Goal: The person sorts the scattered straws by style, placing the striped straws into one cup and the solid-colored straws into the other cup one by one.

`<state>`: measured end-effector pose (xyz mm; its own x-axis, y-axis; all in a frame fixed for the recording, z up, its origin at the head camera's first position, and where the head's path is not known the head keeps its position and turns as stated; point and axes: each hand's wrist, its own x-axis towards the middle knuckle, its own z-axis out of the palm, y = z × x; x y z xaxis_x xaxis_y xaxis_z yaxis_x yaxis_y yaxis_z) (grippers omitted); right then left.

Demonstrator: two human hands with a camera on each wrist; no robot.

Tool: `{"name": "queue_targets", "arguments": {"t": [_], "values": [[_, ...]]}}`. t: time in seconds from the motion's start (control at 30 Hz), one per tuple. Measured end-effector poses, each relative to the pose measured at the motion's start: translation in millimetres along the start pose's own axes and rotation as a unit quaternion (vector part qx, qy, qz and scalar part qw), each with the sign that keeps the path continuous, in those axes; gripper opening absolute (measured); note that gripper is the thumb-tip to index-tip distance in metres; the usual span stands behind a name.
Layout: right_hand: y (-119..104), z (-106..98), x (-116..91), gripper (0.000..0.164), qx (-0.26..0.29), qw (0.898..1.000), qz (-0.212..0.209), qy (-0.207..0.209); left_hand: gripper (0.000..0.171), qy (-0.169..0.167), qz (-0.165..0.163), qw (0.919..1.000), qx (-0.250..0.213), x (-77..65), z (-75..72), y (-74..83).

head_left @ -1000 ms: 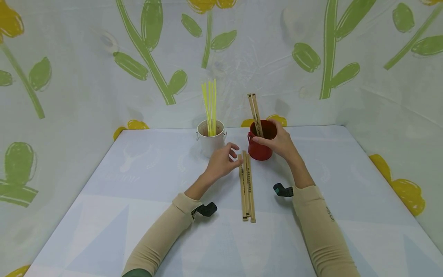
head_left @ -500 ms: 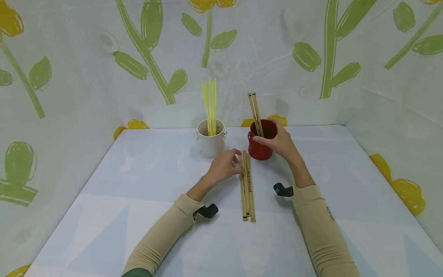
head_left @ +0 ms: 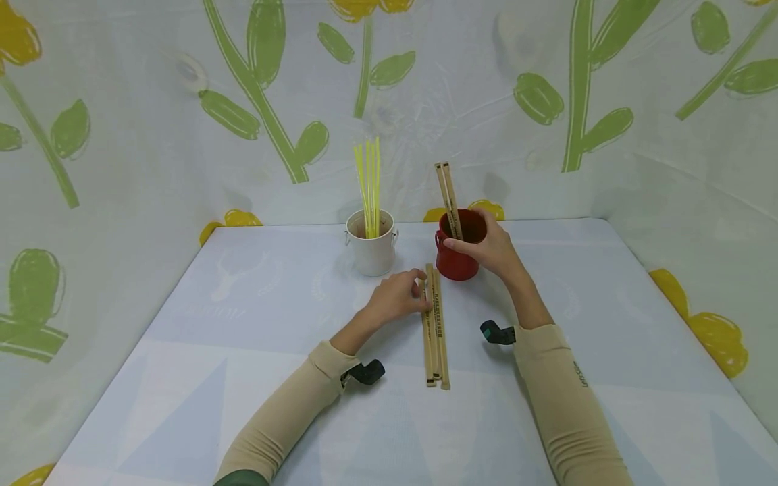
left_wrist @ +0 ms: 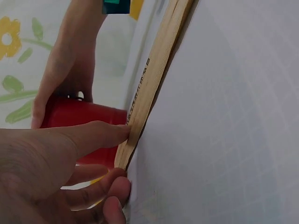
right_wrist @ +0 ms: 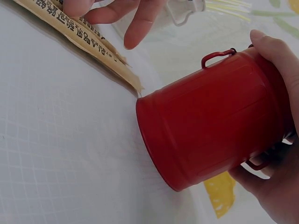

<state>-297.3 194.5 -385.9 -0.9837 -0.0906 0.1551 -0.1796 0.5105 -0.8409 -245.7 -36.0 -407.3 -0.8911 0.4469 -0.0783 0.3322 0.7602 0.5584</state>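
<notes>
Three narrow brown paper packets with dark printing, like wrapped chopsticks [head_left: 437,337], lie side by side on the table. My left hand [head_left: 394,297] is at their upper left end, thumb tip right at a packet [left_wrist: 149,79] and the other fingers spread apart beside it. My right hand [head_left: 491,251] grips the rim of a small red pail [head_left: 457,267], thumb on the near side. The pail stands upright on the table, also seen in the right wrist view. Two more wrapped chopstick packets [head_left: 448,196] lean inside it.
A white pail [head_left: 372,256] with several yellow sticks [head_left: 368,182] stands left of the red one, near the table's back edge. Behind the pale table [head_left: 243,378] hangs a flower-printed sheet [head_left: 450,88].
My left hand has moved slightly right and toward me, from beside the white pail onto the packets. My right hand and the red pail have stayed in place.
</notes>
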Motion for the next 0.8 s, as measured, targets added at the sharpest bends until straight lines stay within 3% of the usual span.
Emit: {"name": "queue_targets", "arguments": {"t": [0.8], "values": [[-1.2,-0.2,-0.4,0.091,0.011,1.000,0.007,-0.001,0.056,-0.025,-0.007,0.9997,0.000,-3.1,-4.8,2.6]]}}
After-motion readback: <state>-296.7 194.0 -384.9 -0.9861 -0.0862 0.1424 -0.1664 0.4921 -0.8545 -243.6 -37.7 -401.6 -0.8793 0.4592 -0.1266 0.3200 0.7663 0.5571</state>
